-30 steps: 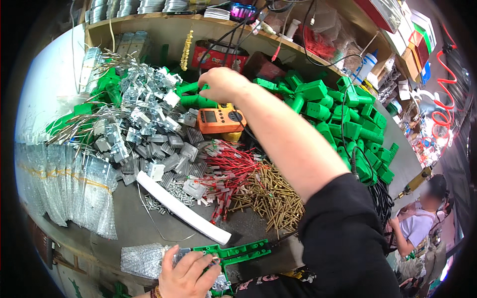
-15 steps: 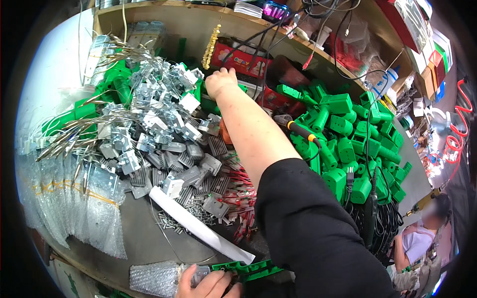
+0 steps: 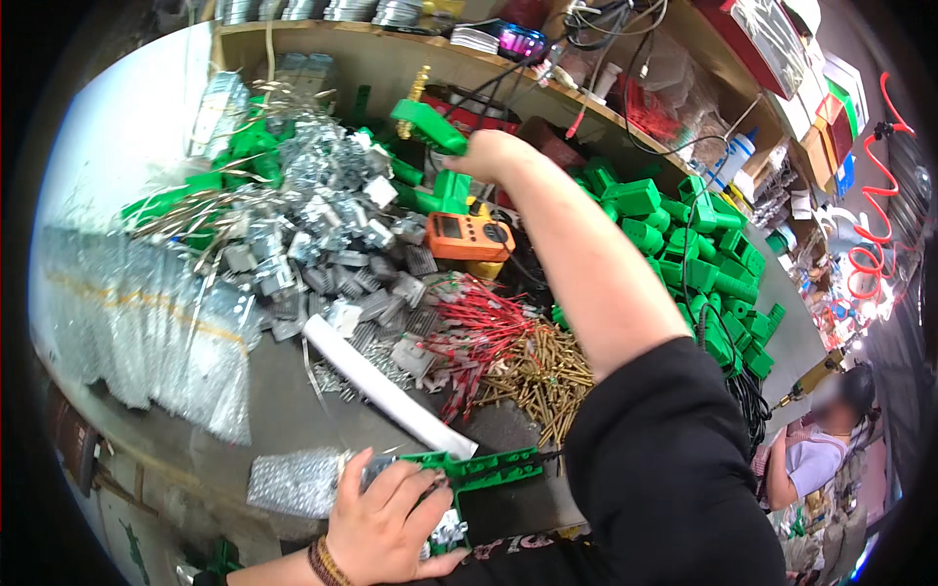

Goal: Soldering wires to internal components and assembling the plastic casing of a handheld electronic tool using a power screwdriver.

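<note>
At the back of the bench my right hand [image 3: 491,156] grips one end of a green plastic housing [image 3: 430,127], held up above the pile. Near the front edge my left hand [image 3: 386,523] lies over an open, L-shaped green housing half [image 3: 503,469], its fingers bent round the part. A small white and metal piece [image 3: 449,530] shows inside it by the thumb. A bubble-wrap sleeve [image 3: 298,481] lies just left of my left hand. A long white strip [image 3: 386,388] lies slanted beyond that hand, its near end by the green half.
Metal assemblies with wire leads [image 3: 327,176] and grey finned blocks [image 3: 366,298] are heaped left. An orange meter [image 3: 469,237], red wires [image 3: 479,317] and brass pins [image 3: 547,376] lie mid-bench. Green housings [image 3: 694,244] fill the right. A person [image 3: 821,454] sits beyond.
My right hand has shifted right and now holds up a green housing. The orange meter and brass pins have come into view. My left hand shows more fully over the green half.
</note>
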`<control>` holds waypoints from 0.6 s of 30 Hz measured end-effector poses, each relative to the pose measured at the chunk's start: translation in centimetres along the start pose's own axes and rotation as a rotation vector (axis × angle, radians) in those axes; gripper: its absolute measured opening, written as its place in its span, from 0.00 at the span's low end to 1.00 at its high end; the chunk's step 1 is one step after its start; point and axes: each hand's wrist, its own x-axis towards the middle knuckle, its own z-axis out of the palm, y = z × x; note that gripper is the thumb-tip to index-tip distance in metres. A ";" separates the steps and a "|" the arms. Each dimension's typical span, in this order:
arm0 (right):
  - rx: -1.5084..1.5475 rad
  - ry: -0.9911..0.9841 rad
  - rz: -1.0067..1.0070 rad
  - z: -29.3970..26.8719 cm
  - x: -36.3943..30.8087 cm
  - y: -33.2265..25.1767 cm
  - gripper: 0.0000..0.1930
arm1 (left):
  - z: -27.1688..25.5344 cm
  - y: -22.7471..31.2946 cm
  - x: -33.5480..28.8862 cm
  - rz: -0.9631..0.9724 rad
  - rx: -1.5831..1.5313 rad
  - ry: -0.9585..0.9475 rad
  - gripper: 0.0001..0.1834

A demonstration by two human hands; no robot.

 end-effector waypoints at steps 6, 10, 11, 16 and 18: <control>1.210 -0.041 -0.390 2.3 -19.4 -0.6 0.31 | -0.1 0.9 -2.1 -0.071 -0.052 0.015 0.32; 1.129 0.115 -0.462 7.4 -33.0 1.7 0.23 | 0.0 0.6 -1.3 -0.030 -0.071 0.025 0.35; 1.430 0.039 -0.243 8.7 -35.6 1.2 0.22 | 0.0 0.6 -1.0 -0.021 -0.081 0.013 0.36; 1.542 0.198 -0.076 14.8 -39.1 0.4 0.26 | 0.0 0.7 -1.4 -0.042 -0.095 -0.011 0.43; 1.586 0.415 -0.200 15.7 -38.8 0.3 0.30 | -0.1 0.6 -1.5 -0.049 -0.124 0.024 0.43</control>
